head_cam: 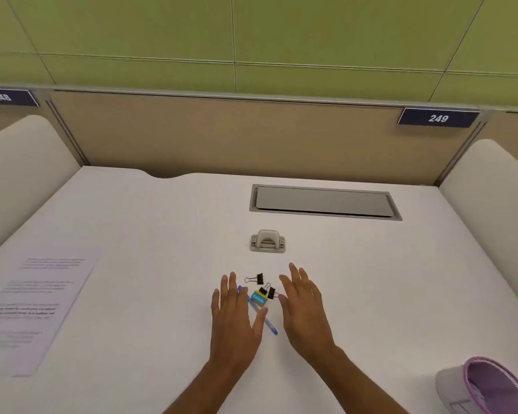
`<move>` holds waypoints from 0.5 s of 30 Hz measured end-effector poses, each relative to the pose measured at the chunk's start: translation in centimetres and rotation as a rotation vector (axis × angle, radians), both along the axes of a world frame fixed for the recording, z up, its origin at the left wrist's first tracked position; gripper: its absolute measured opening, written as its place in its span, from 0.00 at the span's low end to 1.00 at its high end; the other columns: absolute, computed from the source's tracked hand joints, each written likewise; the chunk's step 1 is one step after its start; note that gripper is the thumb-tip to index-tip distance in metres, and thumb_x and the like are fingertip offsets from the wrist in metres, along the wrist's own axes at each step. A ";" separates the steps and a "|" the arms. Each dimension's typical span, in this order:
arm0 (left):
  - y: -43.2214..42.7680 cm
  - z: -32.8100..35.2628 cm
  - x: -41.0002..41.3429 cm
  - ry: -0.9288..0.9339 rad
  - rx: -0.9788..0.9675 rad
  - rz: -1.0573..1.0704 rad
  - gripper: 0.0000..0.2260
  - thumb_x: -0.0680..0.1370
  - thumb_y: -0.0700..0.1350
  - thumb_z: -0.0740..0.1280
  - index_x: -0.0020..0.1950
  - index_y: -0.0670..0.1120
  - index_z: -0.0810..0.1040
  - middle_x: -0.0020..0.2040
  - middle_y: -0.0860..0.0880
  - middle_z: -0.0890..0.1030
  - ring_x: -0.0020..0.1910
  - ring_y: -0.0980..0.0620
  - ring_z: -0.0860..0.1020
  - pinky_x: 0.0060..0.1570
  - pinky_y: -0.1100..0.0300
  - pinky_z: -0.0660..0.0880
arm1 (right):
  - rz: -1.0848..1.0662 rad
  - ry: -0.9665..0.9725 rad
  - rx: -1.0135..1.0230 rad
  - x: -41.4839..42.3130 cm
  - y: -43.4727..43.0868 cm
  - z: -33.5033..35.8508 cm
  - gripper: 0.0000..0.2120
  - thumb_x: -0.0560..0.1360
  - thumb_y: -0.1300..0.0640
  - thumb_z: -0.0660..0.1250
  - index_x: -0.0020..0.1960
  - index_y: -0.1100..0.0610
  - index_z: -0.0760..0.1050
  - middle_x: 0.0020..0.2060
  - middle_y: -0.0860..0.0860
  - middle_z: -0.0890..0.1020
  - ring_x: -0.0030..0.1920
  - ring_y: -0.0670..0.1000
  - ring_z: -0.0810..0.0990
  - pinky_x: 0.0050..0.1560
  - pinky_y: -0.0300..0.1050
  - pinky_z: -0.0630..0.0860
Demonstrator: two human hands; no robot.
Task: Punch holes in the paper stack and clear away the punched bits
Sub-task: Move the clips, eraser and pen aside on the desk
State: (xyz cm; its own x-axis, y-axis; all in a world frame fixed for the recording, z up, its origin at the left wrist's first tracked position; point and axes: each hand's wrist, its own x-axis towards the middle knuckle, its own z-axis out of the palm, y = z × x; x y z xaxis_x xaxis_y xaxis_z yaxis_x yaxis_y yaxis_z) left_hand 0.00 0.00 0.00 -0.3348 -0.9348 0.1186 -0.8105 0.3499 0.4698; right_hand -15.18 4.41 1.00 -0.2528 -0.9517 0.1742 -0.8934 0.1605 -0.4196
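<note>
Standing nearest, at the right front corner of the bench (371, 279), a lilac mesh basket (488, 386) gapes open; what lies inside I cannot make out. The left hand (234, 318) and right hand (305, 306) are spread with straight fingers, each grip wide and holding nothing. A blue pen (263, 319) runs under the left thumb. Between the hands sit a teal block (258, 297) and black binder clips (258, 278). The paper stack (33, 309) lies well off to the left, the hole punch (267, 241) sits just beyond the clips, and a closed metal hatch (323, 202) is farther back.
</note>
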 end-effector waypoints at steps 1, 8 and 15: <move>-0.3 -0.3 -0.3 0.004 0.013 0.004 0.33 0.78 0.65 0.57 0.75 0.45 0.69 0.82 0.47 0.54 0.81 0.50 0.45 0.77 0.56 0.38 | 0.009 0.012 -0.014 -0.1 -0.4 -0.5 0.19 0.82 0.55 0.61 0.73 0.54 0.70 0.78 0.54 0.62 0.78 0.58 0.59 0.74 0.54 0.56; -1.8 -2.0 -2.4 -0.027 0.055 0.061 0.28 0.78 0.63 0.63 0.71 0.47 0.73 0.82 0.46 0.55 0.81 0.46 0.49 0.76 0.51 0.42 | 0.048 0.047 0.082 -0.2 -2.2 -2.8 0.21 0.78 0.51 0.65 0.70 0.52 0.73 0.76 0.54 0.67 0.75 0.58 0.65 0.70 0.51 0.55; -2.4 -2.2 -2.9 -0.086 0.138 0.088 0.28 0.80 0.63 0.56 0.76 0.49 0.65 0.83 0.47 0.46 0.81 0.47 0.41 0.76 0.55 0.36 | 0.173 0.154 0.061 -0.1 -3.3 -2.9 0.22 0.65 0.48 0.77 0.58 0.52 0.82 0.58 0.53 0.85 0.58 0.58 0.84 0.58 0.57 0.77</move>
State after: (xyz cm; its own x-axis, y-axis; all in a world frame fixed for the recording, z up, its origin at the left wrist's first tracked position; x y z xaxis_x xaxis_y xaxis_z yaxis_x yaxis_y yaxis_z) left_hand -2.89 -2.38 -2.16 -0.2546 -0.9663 -0.0382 -0.8744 0.2131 0.4360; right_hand -15.27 1.08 -1.89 -0.0597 -0.9885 0.1386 -0.9625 0.0201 -0.2707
